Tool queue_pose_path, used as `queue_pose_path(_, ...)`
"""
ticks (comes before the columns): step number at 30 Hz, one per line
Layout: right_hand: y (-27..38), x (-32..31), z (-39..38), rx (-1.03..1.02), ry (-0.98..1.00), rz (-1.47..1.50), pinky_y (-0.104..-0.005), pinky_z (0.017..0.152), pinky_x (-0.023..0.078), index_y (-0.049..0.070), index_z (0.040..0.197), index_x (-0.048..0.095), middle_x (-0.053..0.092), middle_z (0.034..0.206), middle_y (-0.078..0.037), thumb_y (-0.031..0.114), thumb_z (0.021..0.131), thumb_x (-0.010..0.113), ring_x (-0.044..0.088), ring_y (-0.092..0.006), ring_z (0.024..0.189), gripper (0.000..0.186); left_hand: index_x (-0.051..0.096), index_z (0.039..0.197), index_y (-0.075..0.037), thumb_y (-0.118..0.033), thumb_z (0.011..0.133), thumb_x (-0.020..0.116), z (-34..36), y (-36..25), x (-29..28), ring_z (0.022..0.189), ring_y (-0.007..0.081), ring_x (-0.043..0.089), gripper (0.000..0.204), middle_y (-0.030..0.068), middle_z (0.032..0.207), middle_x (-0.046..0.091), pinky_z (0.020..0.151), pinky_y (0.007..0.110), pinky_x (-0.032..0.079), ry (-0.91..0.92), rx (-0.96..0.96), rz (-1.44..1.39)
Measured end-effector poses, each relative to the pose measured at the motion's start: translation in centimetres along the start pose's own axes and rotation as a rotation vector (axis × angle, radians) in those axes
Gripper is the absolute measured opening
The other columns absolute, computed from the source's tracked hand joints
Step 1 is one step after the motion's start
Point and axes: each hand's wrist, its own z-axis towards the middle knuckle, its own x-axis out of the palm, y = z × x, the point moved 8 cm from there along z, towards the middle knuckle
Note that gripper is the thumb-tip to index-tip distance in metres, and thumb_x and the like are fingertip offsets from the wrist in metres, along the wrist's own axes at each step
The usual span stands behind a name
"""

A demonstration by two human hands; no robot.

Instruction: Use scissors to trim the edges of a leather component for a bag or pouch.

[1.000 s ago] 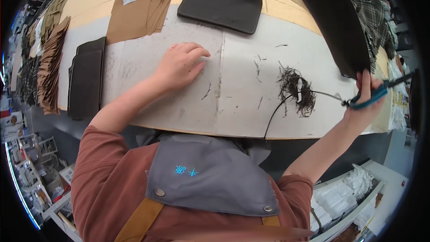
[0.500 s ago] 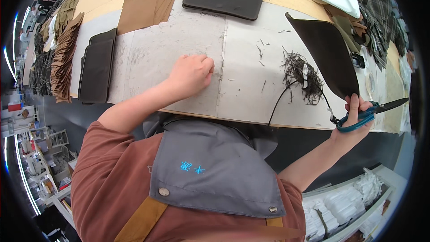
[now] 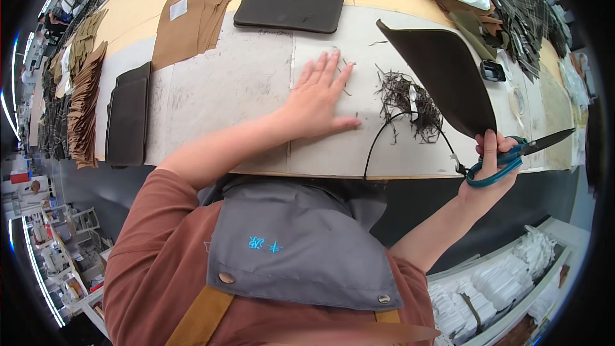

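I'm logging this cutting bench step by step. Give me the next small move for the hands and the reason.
Probably lay the dark panel flat on the white work surface. The right hand pinches its corner while gripping the scissors, and the left hand lies open and flat beside the pile of trimmings.

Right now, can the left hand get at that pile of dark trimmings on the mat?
Probably yes. The left hand lies flat and open on the white mat, just left of the pile of dark trimmings, with only bare mat between them.
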Motion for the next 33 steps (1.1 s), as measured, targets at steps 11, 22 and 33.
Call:
queue_pose_path(11, 0.8, 1.3, 0.3, 0.008, 0.029, 0.034, -0.024, 0.064, 0.046, 0.007, 0.084, 0.049, 0.062, 0.08, -0.006, 0.002, 0.082, 0.071, 0.062, -0.0154, 0.067, 0.023, 0.031, 0.142, 0.002, -0.054, 0.097, 0.033, 10.3, -1.2, 1.5, 0.14, 0.0308, 0.025, 0.072, 0.0206, 0.149, 0.029, 0.115, 0.042, 0.02, -0.02, 0.229, -0.131)
queue_pose_path(22, 2.4, 7.9, -2.9, -0.145, 0.142, -0.154, -0.0188, 0.066, 0.046, 0.003, 0.087, 0.053, 0.068, 0.089, -0.003, 0.001, 0.083, 0.069, 0.056, -0.0048, 0.069, 0.017, 0.065, 0.098, -0.016, -0.024, 0.071, 0.077, 3.8, -2.0, -7.4, 0.111, 0.0241, 0.055, 0.031, -0.0005, 0.116, 0.061, 0.096, 0.038, 0.038, -0.32, 0.095, -0.407)
queue_pose_path(33, 3.8, 14.2, -13.4, -0.573, 0.491, -0.322, -0.0307, 0.059, 0.049, 0.01, 0.114, 0.064, 0.066, 0.084, -0.004, 0.001, 0.074, 0.065, 0.061, -0.0207, 0.064, 0.041, 0.053, 0.123, -0.008, -0.049, 0.096, 0.042, -3.3, 0.6, -3.8, 0.111, 0.0229, 0.057, 0.051, 0.0077, 0.119, 0.061, 0.095, 0.04, 0.043, 0.114, -0.236, -2.413)
